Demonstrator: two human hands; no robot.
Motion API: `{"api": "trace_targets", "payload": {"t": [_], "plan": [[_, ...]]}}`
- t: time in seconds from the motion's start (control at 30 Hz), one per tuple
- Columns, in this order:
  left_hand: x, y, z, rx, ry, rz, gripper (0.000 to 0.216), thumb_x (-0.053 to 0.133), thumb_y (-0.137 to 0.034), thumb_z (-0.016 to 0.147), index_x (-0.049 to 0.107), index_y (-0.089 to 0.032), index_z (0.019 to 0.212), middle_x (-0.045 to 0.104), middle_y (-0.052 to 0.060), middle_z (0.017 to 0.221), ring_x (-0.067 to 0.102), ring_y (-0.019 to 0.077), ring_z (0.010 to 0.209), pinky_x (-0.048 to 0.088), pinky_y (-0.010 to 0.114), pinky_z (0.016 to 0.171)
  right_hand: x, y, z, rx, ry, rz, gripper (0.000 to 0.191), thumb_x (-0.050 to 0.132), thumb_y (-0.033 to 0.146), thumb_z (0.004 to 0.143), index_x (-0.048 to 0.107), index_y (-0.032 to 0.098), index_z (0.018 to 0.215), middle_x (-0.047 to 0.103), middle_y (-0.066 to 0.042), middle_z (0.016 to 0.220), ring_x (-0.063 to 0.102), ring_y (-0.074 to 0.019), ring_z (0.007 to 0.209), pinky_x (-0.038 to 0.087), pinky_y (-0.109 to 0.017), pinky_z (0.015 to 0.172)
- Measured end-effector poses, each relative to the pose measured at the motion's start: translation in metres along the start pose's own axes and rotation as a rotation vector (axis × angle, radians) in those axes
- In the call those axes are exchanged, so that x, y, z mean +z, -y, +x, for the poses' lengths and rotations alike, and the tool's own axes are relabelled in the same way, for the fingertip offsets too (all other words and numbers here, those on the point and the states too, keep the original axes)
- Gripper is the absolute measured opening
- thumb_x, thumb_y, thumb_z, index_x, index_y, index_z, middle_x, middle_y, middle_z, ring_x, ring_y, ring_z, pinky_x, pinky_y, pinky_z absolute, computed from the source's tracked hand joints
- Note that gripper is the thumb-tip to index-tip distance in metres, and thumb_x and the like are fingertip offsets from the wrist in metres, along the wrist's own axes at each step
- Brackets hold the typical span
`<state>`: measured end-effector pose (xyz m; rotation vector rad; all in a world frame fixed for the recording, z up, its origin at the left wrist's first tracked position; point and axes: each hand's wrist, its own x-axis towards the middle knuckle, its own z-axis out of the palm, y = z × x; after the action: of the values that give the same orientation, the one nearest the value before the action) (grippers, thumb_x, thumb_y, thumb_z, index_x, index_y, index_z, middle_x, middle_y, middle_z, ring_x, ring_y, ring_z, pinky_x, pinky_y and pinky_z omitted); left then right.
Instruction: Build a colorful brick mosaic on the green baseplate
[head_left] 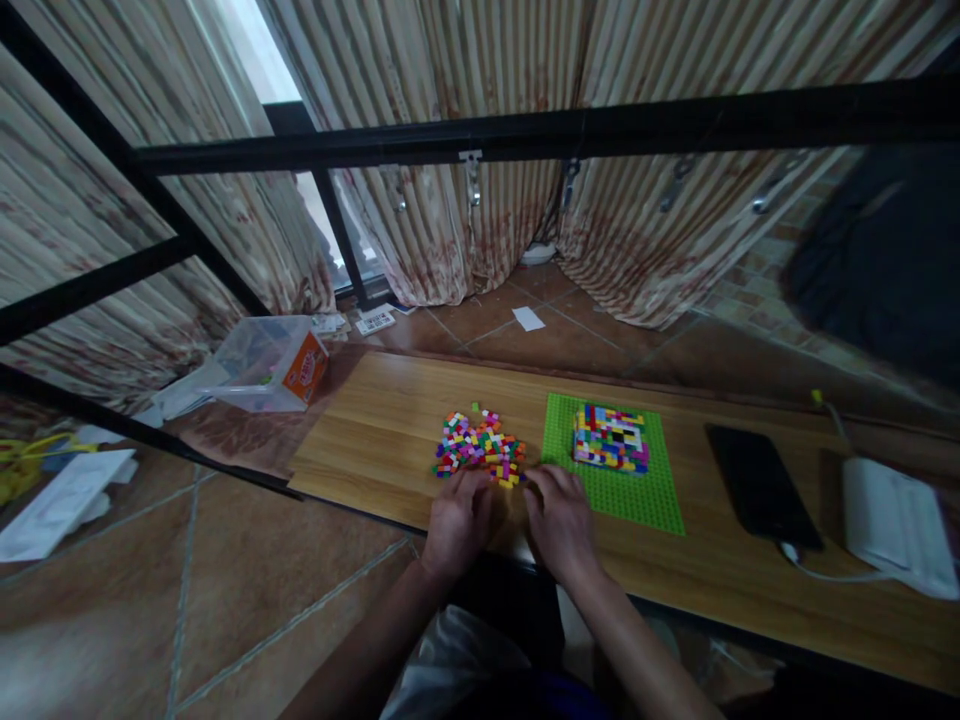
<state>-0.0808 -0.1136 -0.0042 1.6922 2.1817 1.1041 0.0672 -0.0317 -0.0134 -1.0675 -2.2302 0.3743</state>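
A loose pile of small colourful building bricks (480, 445) lies on the wooden tabletop. At the near edge of the pile is my left hand (456, 518), its fingers curled closed by the closest bricks; anything between them is too small to make out. My right hand (564, 518) rests just right of the pile with fingers bent inward, and its fingertips hide whatever they pinch. Beside it lies a green baseplate (664, 500), partly under that hand's far side. A low, multicoloured block of bricks (609, 440) is built on the plate, with a dark opening near its middle.
Right of the baseplate lie a black phone (761, 485) with a cable and a white box-like device (896, 525). A clear plastic bin (262, 375) with an orange label stands beyond the table's left end. A black metal bar (480, 140) crosses above the far side.
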Motion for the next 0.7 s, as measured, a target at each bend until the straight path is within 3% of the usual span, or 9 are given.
{"api": "trace_targets", "payload": {"t": [0.37, 0.57, 0.7], "plan": [[0.004, -0.001, 0.008, 0.059, 0.022, -0.084, 0.018, 0.050, -0.013, 0.089, 0.060, -0.020, 0.103, 0.066, 0.007, 0.101, 0.062, 0.0203, 0.100, 0.052, 0.035, 0.089, 0.004, -0.001, 0.010, 0.014, 0.013, 0.003, 0.021, 0.048, 0.023, 0.093, 0.068, 0.021, 0.090, 0.067, -0.008, 0.094, 0.058, -0.0244, 0.090, 0.047, -0.041, 0.084], [0.014, -0.014, 0.014, 0.114, 0.035, -0.114, 0.022, 0.052, -0.015, 0.089, 0.061, -0.019, 0.109, 0.067, 0.008, 0.105, 0.061, 0.0207, 0.103, 0.052, 0.036, 0.092, -0.014, 0.002, 0.007, 0.203, 0.017, 0.273, 0.021, 0.049, 0.029, 0.093, 0.068, 0.022, 0.096, 0.074, -0.005, 0.095, 0.068, -0.0203, 0.086, 0.052, -0.035, 0.080], [0.027, -0.024, 0.020, 0.105, 0.063, -0.161, 0.026, 0.053, -0.013, 0.087, 0.062, -0.018, 0.110, 0.067, 0.009, 0.106, 0.061, 0.0208, 0.107, 0.051, 0.036, 0.095, -0.029, -0.014, 0.013, 0.325, -0.080, 0.344, 0.019, 0.056, 0.034, 0.088, 0.069, 0.022, 0.092, 0.075, -0.005, 0.093, 0.070, -0.0214, 0.084, 0.054, -0.035, 0.079]]}}
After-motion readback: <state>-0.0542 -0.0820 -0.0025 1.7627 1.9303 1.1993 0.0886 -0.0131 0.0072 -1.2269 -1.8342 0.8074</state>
